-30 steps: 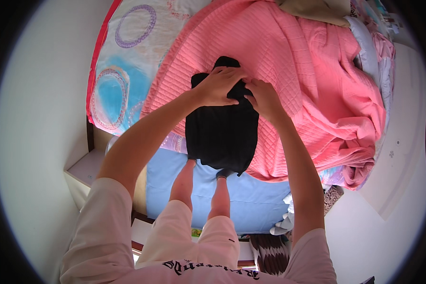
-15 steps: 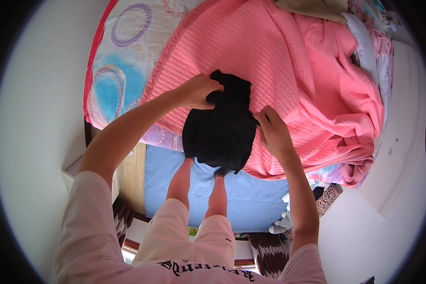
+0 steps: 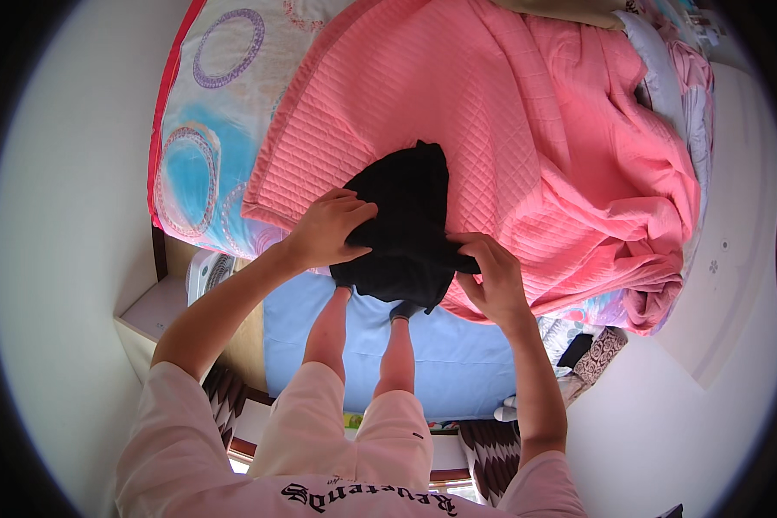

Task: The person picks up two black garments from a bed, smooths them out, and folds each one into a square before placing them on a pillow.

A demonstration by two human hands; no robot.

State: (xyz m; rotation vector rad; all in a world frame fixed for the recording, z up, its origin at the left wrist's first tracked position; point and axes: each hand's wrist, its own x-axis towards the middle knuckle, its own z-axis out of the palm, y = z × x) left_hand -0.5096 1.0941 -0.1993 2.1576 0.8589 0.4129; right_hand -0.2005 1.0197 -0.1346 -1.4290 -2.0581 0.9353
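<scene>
A black garment (image 3: pixel 401 207) is spread between my hands, its far part over the pink quilt (image 3: pixel 483 129) and its near part hanging at the bed's near edge. I cannot make out which kind of garment it is. My left hand (image 3: pixel 330 229) grips its left edge, with fingers and thumb closed on the cloth. On the right side, my right hand (image 3: pixel 492 276) pinches a gathered corner that sticks out toward it. The garment's far end comes to a narrow top and lies unheld.
A patterned sheet (image 3: pixel 229 129) with coloured rings shows at the bed's left. Below is a blue mat (image 3: pixel 457 371) where my feet stand. A white box-like cabinet (image 3: pixel 142 319) stands at the left, and a brown patterned roll (image 3: pixel 600 354) lies at the right.
Both hands have come closer to me, the left one the most, with the garment still held. The garment's far part has changed from a narrow, blocky shape to a broader, sloping one.
</scene>
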